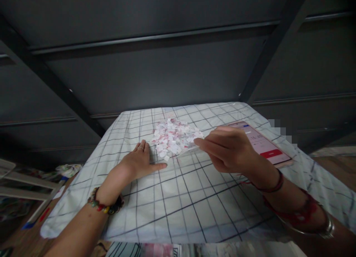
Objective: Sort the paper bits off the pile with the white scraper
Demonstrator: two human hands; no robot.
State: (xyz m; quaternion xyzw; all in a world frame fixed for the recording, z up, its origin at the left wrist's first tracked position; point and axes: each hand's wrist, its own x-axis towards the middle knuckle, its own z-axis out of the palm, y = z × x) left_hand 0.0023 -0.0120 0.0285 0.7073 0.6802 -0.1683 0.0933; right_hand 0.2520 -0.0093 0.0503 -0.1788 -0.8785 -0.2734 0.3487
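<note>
A heap of small white and pink paper scraps lies on a checked cloth. My left hand rests flat on the cloth at the near left of the heap. Its thumb is stretched out towards the scraps and it holds nothing. On the heap's right side, my right hand is closed in a pinch. From its fingertips a thin, pale strip reaches down to the heap's near edge. Blur hides exactly what that strip is.
The white checked cloth covers the table. Beyond my right hand lies a phone with its screen lit. Dark panels rise behind the table. A pale frame stands on the floor at left.
</note>
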